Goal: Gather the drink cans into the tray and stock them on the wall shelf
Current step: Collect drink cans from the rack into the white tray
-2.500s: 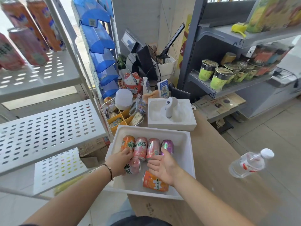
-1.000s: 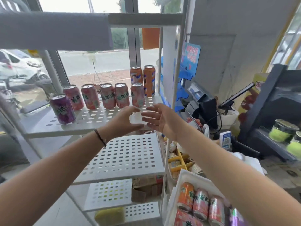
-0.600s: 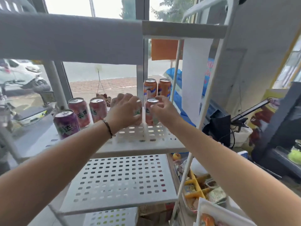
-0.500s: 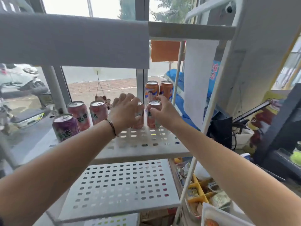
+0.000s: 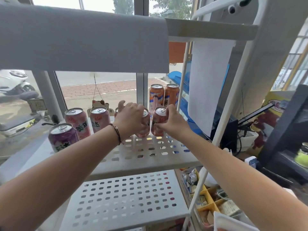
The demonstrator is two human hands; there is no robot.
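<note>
As both hands grip, cans (image 5: 159,121) upright on shelf (image 5: 150,152).

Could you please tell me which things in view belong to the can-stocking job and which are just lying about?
Job:
left hand gripping a pink can
right hand gripping another pink can
purple can
two tall orange cans
perforated shelf

Lying about:
cat ornament
yellow organiser
monitor
</note>
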